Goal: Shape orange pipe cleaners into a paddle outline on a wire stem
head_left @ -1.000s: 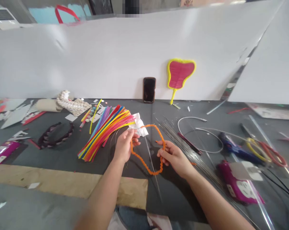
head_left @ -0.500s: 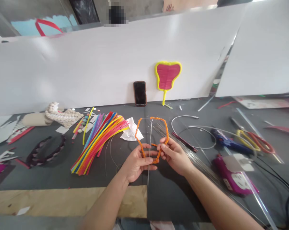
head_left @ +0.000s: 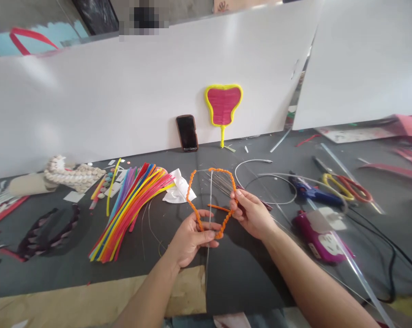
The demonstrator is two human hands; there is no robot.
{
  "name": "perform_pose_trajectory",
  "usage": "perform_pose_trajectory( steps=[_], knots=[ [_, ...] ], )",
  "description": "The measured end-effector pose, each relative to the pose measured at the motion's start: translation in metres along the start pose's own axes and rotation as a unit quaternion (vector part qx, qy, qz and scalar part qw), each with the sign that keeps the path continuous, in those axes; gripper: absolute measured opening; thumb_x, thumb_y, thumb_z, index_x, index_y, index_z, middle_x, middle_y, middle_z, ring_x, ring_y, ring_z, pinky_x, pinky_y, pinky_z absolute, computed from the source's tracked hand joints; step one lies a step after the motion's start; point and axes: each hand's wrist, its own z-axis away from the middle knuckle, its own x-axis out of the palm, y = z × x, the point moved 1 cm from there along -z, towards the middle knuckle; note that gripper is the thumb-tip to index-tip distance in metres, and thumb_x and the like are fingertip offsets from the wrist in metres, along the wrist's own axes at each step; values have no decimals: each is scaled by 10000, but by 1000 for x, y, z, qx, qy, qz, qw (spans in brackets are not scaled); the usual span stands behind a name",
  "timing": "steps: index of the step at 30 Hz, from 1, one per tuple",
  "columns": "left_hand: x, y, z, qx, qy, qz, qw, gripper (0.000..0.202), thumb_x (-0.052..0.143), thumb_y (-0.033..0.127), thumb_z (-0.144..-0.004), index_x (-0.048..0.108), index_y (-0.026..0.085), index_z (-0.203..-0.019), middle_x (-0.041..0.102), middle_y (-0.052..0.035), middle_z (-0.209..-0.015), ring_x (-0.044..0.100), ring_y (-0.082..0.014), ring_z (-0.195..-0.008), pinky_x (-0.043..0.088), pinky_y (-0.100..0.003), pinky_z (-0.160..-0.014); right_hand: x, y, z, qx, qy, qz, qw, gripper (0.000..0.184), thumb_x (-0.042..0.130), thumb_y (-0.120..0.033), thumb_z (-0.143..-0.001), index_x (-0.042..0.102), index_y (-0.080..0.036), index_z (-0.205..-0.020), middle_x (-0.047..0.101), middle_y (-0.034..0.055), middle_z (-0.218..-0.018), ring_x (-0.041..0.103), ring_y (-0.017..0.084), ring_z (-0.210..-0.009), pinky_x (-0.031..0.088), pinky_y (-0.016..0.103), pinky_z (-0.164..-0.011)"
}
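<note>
Between my hands is a wire frame, bent into a fan-like outline and wound with orange pipe cleaner. A short stretch of bare wire shows along its top edge. A straight wire runs down its middle and past the bottom. My left hand is closed on the lower left of the frame, its thumb across the wire. My right hand pinches the right side. An orange pipe-cleaner tail sticks out leftward from near the right fingers.
Coloured pipe cleaners lie left beside a white tissue. A phone and a red fan with yellow edging lean on the white panel behind. At right are a blue glue gun, scissors and a magenta power strip.
My right hand has moved up and right along the frame's right side, leaving more of the lower orange edge visible. My left hand keeps its hold. The camera view has shifted and tilted slightly.
</note>
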Motion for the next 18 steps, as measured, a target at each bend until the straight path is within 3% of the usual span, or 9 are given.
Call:
perform_pose_trajectory(
  steps=[5,9,13,16,18],
  knots=[
    [0,-3,1,-1,-2,-1,1000,491,753,122,-650,473,177,-1050,686,-69,-867,679,-219,-784,542,-309,-630,1,-2,0,3,7,19,1000,260,667,-409,-751,589,-162,-778,549,-19,-566,355,42,-426,241,168,-410],
    [-3,-1,1,35,-35,33,998,403,718,223,-719,519,151,-1061,679,-117,-960,657,-240,-902,525,-385,-782,-2,-6,0,8,20,23,999,240,672,-383,-747,591,-158,-759,538,-22,-554,346,39,-421,215,167,-402],
    [-13,7,-2,105,35,82,991,294,605,332,-816,555,144,-1036,686,-99,-879,662,-193,-828,526,-337,-757,-5,-6,1,10,14,57,998,238,649,-396,-764,586,-167,-761,536,-20,-565,344,49,-430,215,176,-405],
    [-18,10,-4,112,63,100,987,212,637,320,-790,552,175,-919,670,-32,-736,651,-150,-667,530,-279,-627,-11,-4,1,-3,16,181,983,282,570,-457,-813,605,-178,-825,581,16,-662,388,76,-470,270,200,-423],
    [-17,9,-4,93,61,99,989,197,656,316,-771,532,182,-845,654,-8,-687,640,-141,-614,526,-265,-576,-15,-7,0,-92,69,313,943,301,532,-462,-837,608,-202,-968,619,60,-843,478,124,-581,367,241,-483]
  ],
)
